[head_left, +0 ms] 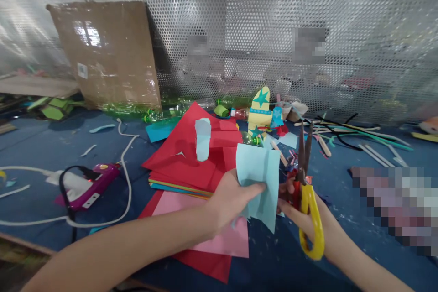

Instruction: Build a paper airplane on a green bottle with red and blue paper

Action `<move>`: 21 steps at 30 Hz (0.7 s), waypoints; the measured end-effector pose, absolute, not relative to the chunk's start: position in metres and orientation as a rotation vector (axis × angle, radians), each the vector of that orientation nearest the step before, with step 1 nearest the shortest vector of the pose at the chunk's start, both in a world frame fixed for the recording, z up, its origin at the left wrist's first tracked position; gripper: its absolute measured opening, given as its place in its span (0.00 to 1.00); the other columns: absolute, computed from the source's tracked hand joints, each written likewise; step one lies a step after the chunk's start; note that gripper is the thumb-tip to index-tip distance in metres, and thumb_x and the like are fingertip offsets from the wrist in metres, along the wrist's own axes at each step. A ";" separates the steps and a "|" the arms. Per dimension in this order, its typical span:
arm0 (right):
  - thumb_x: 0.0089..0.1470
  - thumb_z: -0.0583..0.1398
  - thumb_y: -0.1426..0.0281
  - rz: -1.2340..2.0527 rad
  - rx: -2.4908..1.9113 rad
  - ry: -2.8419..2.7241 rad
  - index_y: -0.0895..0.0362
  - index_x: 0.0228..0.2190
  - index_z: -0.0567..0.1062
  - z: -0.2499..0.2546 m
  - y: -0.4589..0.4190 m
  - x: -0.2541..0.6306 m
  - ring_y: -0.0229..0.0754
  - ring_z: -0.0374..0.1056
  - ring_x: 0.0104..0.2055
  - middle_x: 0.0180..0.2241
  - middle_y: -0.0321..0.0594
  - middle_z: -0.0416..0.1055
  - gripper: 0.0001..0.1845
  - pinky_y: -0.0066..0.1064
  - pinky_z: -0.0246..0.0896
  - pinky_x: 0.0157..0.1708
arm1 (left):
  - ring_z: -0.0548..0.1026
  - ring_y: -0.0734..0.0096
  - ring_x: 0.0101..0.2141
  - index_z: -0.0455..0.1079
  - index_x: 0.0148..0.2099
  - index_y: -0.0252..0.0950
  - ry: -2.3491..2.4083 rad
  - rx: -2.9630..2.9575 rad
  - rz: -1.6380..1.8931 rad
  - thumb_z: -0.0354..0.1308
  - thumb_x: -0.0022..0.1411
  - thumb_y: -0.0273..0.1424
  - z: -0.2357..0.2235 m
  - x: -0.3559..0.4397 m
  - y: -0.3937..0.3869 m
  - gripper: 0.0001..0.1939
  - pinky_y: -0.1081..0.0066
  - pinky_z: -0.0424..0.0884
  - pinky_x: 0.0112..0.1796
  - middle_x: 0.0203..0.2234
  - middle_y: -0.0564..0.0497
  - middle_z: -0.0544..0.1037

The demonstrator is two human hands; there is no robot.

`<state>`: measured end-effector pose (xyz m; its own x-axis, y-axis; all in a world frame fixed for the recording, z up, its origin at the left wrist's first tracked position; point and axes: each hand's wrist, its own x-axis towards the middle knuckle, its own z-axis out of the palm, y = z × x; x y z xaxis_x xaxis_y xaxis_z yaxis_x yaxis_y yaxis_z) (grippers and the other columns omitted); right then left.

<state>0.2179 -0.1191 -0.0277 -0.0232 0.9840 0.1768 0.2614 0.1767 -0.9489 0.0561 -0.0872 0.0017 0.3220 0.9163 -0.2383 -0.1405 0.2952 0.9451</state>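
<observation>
Left hand [232, 198] holds one paper [257, 166]; right hand [296, 214], one scissors pair [302, 174].

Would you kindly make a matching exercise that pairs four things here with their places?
1. Light blue sheet
2. Scissors
3. Large cardboard sheet
4. Power strip

A. Upright at the back
B. In the left hand
C. On the table, left of the red paper
D. In the right hand

Pairs: 1-B; 2-D; 3-A; 4-C
</observation>
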 end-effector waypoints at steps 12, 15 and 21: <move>0.37 0.68 0.60 1.147 -1.346 -1.182 0.51 0.23 0.61 -0.036 -0.114 0.217 0.37 0.59 0.20 0.20 0.28 0.58 0.20 0.33 0.64 0.21 | 0.78 0.57 0.38 0.74 0.44 0.31 0.882 0.961 0.827 0.65 0.49 0.30 -0.021 0.061 -0.083 0.18 0.66 0.73 0.36 0.36 0.43 0.80; 0.38 0.67 0.58 1.132 -1.336 -1.146 0.50 0.23 0.60 -0.042 -0.109 0.221 0.38 0.57 0.19 0.18 0.28 0.57 0.20 0.33 0.60 0.19 | 0.78 0.56 0.39 0.75 0.44 0.32 0.952 0.957 0.721 0.64 0.49 0.31 -0.014 0.056 -0.079 0.18 0.66 0.73 0.37 0.36 0.43 0.81; 0.39 0.67 0.56 1.157 -1.330 -1.105 0.49 0.23 0.63 -0.045 -0.106 0.226 0.39 0.56 0.18 0.17 0.29 0.58 0.19 0.33 0.57 0.17 | 0.77 0.55 0.40 0.76 0.41 0.32 0.949 0.983 0.554 0.66 0.47 0.32 -0.004 0.048 -0.064 0.18 0.66 0.71 0.38 0.37 0.42 0.81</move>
